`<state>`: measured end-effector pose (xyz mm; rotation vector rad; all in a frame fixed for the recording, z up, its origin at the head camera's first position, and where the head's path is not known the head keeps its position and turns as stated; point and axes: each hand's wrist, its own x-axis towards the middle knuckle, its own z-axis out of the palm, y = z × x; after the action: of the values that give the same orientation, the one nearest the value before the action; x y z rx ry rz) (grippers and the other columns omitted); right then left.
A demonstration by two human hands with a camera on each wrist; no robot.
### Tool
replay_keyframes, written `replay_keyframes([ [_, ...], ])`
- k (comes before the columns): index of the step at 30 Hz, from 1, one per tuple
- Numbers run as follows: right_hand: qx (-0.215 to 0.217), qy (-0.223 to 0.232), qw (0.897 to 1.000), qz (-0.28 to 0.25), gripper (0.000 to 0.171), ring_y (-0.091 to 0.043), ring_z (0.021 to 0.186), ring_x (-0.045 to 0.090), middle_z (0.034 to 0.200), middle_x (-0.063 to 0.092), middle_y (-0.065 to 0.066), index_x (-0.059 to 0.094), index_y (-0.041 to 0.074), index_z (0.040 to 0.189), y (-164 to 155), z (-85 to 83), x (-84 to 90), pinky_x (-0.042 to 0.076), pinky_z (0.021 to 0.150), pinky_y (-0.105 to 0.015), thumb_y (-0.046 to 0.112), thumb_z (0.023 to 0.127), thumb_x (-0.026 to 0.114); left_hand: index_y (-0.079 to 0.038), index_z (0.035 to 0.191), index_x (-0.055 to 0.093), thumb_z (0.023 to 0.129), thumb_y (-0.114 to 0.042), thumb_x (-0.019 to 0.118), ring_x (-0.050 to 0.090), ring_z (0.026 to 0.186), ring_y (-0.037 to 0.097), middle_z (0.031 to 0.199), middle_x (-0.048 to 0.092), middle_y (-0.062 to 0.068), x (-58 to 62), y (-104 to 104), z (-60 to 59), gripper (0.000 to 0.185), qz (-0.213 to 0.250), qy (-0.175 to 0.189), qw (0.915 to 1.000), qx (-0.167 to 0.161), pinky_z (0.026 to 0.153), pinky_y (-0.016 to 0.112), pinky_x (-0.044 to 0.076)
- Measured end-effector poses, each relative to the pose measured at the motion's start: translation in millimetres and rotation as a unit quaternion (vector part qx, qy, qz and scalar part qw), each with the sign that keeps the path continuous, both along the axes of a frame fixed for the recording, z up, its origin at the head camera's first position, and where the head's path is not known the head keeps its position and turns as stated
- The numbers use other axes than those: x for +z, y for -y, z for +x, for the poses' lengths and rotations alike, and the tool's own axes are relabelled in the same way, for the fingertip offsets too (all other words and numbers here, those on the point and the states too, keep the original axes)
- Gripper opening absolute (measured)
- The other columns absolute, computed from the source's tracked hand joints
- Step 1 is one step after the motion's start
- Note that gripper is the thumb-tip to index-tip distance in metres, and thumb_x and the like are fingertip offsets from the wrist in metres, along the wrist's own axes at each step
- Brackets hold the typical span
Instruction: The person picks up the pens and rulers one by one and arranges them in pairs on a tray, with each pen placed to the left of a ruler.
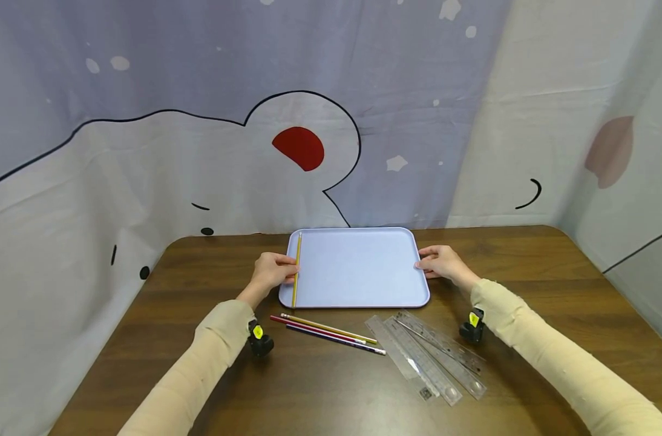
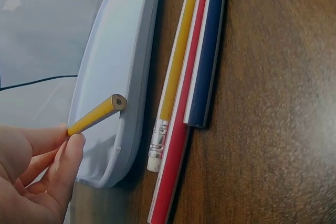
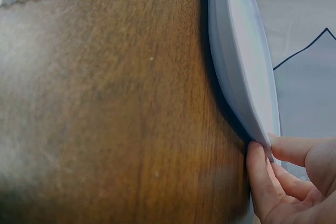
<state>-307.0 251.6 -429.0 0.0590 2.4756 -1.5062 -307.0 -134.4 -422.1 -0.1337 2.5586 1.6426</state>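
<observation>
A pale lilac tray (image 1: 358, 266) lies near the table's far edge. My left hand (image 1: 270, 270) pinches a yellow pencil (image 2: 97, 115) between thumb and fingers. That pencil runs front to back over the tray's left end, its bare cut end toward me and its eraser end away. At the opposite short side, my right hand (image 1: 444, 263) grips the tray rim (image 3: 252, 93), thumb above and fingers below. In front of the tray lie three pencils side by side: another yellow pencil (image 1: 331, 329), a red pencil (image 2: 174, 182) and a dark blue pencil (image 2: 207, 61).
Several clear plastic rulers (image 1: 422, 361) are fanned out, overlapping, on the wooden table (image 1: 227, 387) in front of the tray's right half. A patterned curtain (image 1: 407, 121) hangs right behind the table's far edge.
</observation>
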Motion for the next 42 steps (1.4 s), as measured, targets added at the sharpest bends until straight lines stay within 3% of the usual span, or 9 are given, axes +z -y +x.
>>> replay_keyframes([
  [8,-0.003,0.001,1.000,0.004,0.052,-0.005,0.070,0.062,0.092,0.064,-0.012,0.042,-0.016,0.133,0.6,0.4,-0.8,0.061,0.069,-0.026,0.003,0.090,0.064,0.007,0.103,0.070,0.082,-0.006,0.073,0.061,0.055,0.006,0.086,0.070,0.015,-0.5,0.3,-3.3,0.024,-0.022,-0.006,0.9997,0.000,0.056,0.020,0.059],
  [17,-0.004,0.000,1.000,0.000,0.052,-0.004,0.070,0.062,0.095,0.065,-0.014,0.041,-0.016,0.134,1.6,0.9,-1.4,0.061,0.069,-0.025,0.003,0.090,0.063,0.007,0.104,0.069,0.083,-0.004,0.073,0.061,0.054,0.004,0.086,0.070,0.014,-2.0,-0.3,-7.3,0.024,-0.017,-0.002,0.9998,0.006,0.057,0.020,0.059],
  [42,-0.008,0.000,1.000,0.005,0.052,-0.004,0.070,0.061,0.093,0.064,-0.012,0.042,-0.016,0.134,2.1,1.3,0.5,0.061,0.071,-0.025,0.003,0.091,0.062,0.008,0.101,0.070,0.082,-0.002,0.072,0.059,0.053,0.005,0.083,0.069,0.015,-1.2,-4.3,-6.3,0.022,-0.039,-0.014,0.9991,-0.007,0.054,0.020,0.058],
])
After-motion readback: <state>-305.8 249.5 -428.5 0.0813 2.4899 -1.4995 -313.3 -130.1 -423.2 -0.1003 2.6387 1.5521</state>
